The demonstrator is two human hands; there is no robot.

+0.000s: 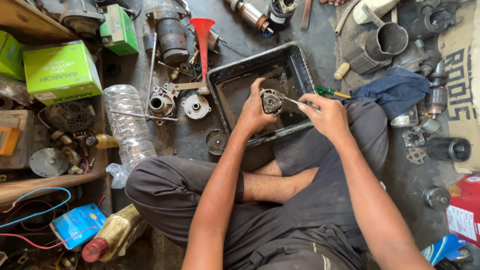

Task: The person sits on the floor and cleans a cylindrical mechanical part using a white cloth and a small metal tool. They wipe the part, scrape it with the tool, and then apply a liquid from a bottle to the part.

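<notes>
Gripping round metal part, hands closed.

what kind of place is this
Probably a small auto-electrical repair workshop, worked on the floor. The left hand holds a round metal motor part over a grimy black tray, with starter motors and armatures scattered around.

A grimy grey metal part sits over a black tray smeared with dark sludge. Nearby: a red horn, bright green boxes, a clear ribbed bottle, a navy cloth, a green-and-yellow screwdriver, a golden oil bottle with red cap, dark grey trousers.
</notes>
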